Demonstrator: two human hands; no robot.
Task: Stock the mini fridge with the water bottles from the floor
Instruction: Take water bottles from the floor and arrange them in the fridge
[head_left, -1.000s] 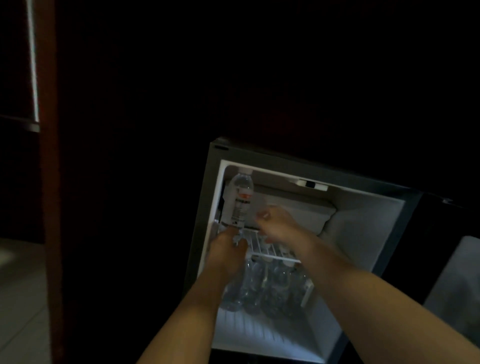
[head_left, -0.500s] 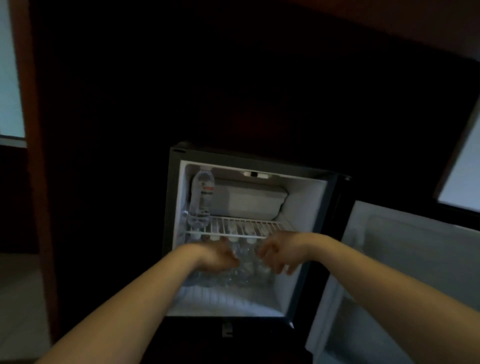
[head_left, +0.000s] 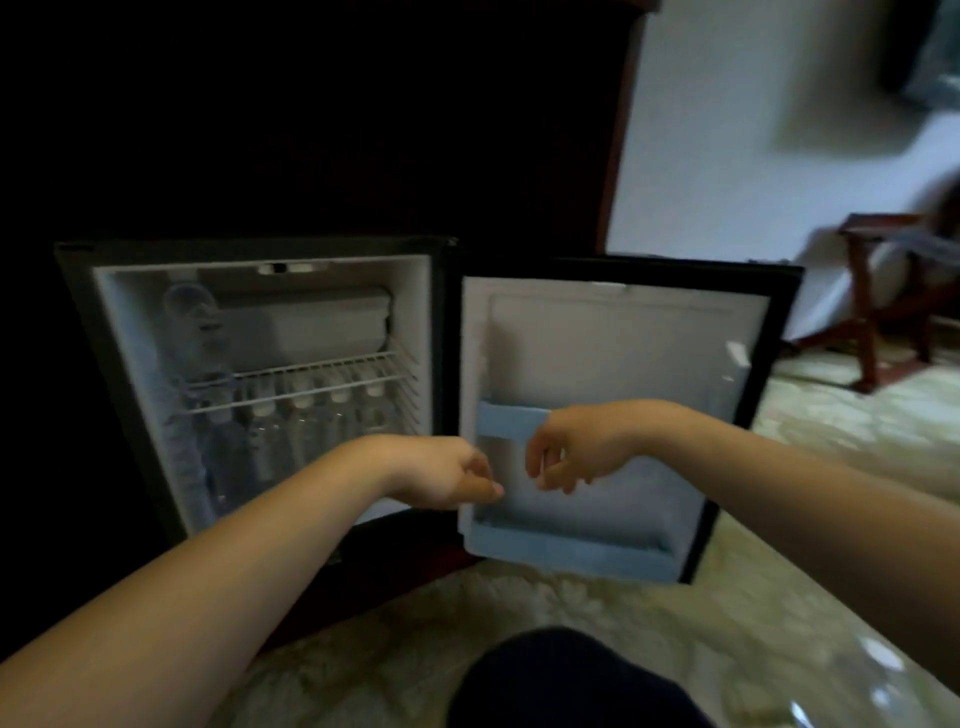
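Water bottles (head_left: 306, 431) stand upright in a row in the lower part of the mini fridge (head_left: 422, 338), caps just under the wire shelf (head_left: 311, 379). One more bottle (head_left: 189, 322) stands on that shelf at far left, just beside the freezer box (head_left: 306, 332). The picture is blurred, so I can't read the labels.

The door (head_left: 613, 343) is swung wide to the right, with a pale blue door rack (head_left: 571, 556) along its bottom.

My left hand (head_left: 447, 475) hangs in front of the fridge's right edge, fingers loosely curled and holding nothing. My right hand (head_left: 566, 449) is near it but apart, in front of the door, wrist bent, fingers drooping and holding nothing.

Below is patterned carpet (head_left: 571, 603), with my dark-clad knee (head_left: 561, 680) at the bottom edge. A wooden chair (head_left: 878, 291) sits far right.
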